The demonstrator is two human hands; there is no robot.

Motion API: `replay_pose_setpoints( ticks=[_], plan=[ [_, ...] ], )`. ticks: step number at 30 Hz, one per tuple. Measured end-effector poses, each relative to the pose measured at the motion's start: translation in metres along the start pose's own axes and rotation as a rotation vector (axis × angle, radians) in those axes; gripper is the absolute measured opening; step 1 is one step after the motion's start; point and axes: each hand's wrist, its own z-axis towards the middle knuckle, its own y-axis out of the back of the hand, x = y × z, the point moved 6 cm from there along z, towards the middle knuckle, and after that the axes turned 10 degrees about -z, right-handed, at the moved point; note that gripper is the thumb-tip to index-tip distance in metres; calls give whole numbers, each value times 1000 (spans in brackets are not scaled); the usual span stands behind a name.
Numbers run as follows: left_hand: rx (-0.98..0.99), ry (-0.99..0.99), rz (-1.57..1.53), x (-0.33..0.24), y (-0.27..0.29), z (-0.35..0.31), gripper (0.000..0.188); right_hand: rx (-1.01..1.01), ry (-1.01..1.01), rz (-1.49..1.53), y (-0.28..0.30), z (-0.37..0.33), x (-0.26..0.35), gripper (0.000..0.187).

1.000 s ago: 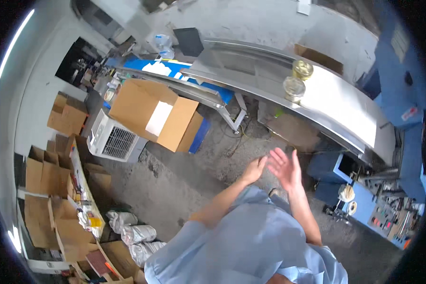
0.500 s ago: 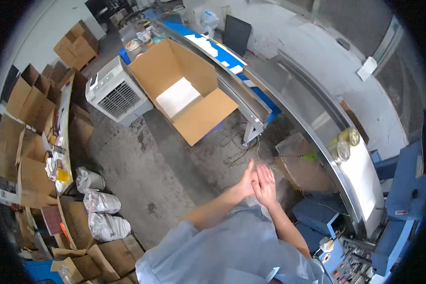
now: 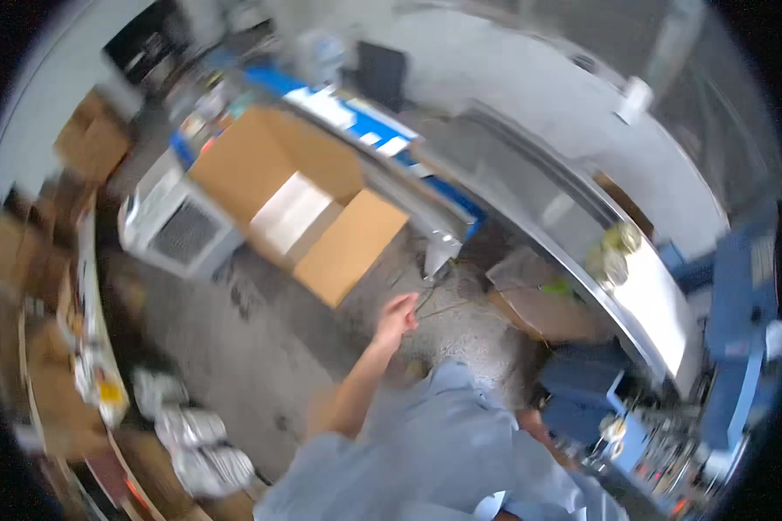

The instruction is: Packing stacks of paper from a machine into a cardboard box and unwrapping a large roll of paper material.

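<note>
My left hand is held out in front of my body, its fingers curled in, and nothing shows in it. Below and to the right of the open cardboard box, it stays apart from the flaps. Down by my right side, beside the blue machine, a strip of skin of my right arm or hand shows past the grey-blue clothing; its fingers cannot be made out. Inside the box lies a white sheet or liner. The picture is smeared by motion.
A long metal conveyor curves along the right, with yellowish rolls on its near end. Blue machinery stands at the far right. A white air cooler is left of the box. Silver bags line the left.
My hands, pressed together before, have parted. The left has moved left and curled its fingers; the right has dropped down to my right side. The view has turned.
</note>
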Motion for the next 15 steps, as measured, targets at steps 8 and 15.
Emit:
replay_pose_setpoints(
  ticks=[8, 15],
  plan=[
    [274, 259, 225, 79, -45, -4, 64, -474, -541, 664, 162, 14, 91, 39],
    [521, 562, 94, 154, -158, -20, 73, -541, 15, 535, 358, 45, 260, 67]
  ],
)
